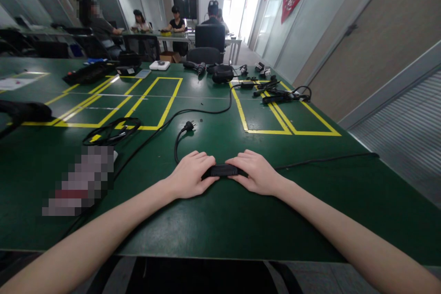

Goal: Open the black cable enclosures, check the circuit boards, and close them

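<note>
Both of my hands grip a black power adapter (225,170) just above or on the green table. My left hand (193,173) is closed around its left end, and my right hand (254,172) around its right end. Only the middle of the adapter shows between my fingers. From the left side a short cord (176,144) curves up to a black plug (188,126) with metal prongs, lying on the tabletop. A thin black cable (327,160) runs from beside my right hand to the table's right edge.
A blurred-out object (82,181) and a coiled cable (112,131) lie on the left of the green table (213,220). Cables (275,96), a drill (200,68) and a black case (222,73) sit at the back. Several people are seated beyond.
</note>
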A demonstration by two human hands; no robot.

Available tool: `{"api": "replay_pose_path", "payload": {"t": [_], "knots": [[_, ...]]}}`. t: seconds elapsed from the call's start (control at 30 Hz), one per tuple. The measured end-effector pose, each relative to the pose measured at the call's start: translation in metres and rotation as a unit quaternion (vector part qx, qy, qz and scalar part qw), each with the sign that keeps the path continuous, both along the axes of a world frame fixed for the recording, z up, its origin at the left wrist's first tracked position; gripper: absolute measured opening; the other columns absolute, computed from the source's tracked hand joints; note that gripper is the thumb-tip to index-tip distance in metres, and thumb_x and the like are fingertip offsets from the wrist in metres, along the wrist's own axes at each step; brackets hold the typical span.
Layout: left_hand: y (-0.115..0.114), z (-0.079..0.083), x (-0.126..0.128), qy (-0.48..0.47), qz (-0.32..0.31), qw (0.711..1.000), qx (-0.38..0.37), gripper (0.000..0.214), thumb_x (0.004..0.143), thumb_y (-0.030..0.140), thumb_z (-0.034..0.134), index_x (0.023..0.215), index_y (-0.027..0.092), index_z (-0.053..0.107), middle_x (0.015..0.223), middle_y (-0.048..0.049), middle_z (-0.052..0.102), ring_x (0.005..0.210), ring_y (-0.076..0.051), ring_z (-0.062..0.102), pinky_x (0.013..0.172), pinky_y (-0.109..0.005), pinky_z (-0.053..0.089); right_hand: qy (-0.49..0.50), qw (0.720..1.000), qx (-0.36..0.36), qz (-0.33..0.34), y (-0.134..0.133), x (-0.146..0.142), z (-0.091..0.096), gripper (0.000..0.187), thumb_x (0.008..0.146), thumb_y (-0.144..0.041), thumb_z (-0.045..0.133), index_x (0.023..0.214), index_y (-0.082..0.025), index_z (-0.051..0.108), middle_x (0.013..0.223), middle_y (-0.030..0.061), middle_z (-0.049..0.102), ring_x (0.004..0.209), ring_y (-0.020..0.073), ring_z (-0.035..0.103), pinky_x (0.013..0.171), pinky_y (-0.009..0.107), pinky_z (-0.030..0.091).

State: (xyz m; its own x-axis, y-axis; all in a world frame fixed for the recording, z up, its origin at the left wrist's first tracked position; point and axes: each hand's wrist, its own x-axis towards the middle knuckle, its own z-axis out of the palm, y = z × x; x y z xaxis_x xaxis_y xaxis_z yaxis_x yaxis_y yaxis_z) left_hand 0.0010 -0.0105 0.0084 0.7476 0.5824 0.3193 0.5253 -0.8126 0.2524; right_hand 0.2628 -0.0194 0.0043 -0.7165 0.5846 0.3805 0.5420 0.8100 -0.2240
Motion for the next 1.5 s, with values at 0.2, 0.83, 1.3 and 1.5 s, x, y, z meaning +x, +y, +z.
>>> {"api": "replay_pose_path", "payload": {"t": [0.2,0.83,1.3,1.5], "knots": [[0.0011,-0.0041,0.0018,-0.020,-0.010,0.999,0.038,0.032,0.107,0.042,0.054,0.124,0.016,0.062,0.107,-0.0093,0.076,0.094,-0.024,0.069,0.083,-0.036,0.049,-0.008,0.999,0.047,-0.011,-0.0007,-0.0013,0.0003,0.030,0.107,-0.038,0.056,0.114,-0.012,0.068,0.084,0.0085,0.072,0.074,0.0211,0.062,0.071,0.034,0.040],[-0.0046,-0.0017,0.0036,-0.009,-0.023,0.999,0.026,0.034,0.107,0.042,0.052,0.124,0.017,0.067,0.099,-0.0092,0.075,0.091,-0.023,0.068,0.085,-0.037,0.051,0.003,0.998,0.068,0.011,-0.0006,-0.0042,0.0017,0.040,0.106,-0.051,0.055,0.103,-0.015,0.074,0.084,0.0102,0.072,0.077,0.0213,0.061,0.071,0.034,0.044],[-0.0048,-0.0030,0.0032,-0.021,-0.011,0.999,0.025,0.038,0.105,0.042,0.056,0.131,0.017,0.065,0.108,-0.0101,0.077,0.095,-0.024,0.069,0.084,-0.037,0.054,0.024,0.995,0.087,0.035,-0.0013,-0.0044,0.0059,0.019,0.103,-0.029,0.055,0.106,-0.016,0.069,0.094,0.0113,0.074,0.089,0.0247,0.064,0.075,0.038,0.048],[-0.0055,-0.0020,0.0012,-0.012,-0.016,0.999,0.032,0.032,0.104,0.033,0.054,0.127,0.016,0.068,0.099,-0.0100,0.077,0.088,-0.023,0.070,0.080,-0.036,0.052,0.026,0.998,0.052,0.031,-0.0017,-0.0064,0.0047,0.015,0.099,-0.029,0.059,0.106,-0.018,0.065,0.095,0.0111,0.073,0.091,0.0260,0.063,0.078,0.039,0.050]]}}
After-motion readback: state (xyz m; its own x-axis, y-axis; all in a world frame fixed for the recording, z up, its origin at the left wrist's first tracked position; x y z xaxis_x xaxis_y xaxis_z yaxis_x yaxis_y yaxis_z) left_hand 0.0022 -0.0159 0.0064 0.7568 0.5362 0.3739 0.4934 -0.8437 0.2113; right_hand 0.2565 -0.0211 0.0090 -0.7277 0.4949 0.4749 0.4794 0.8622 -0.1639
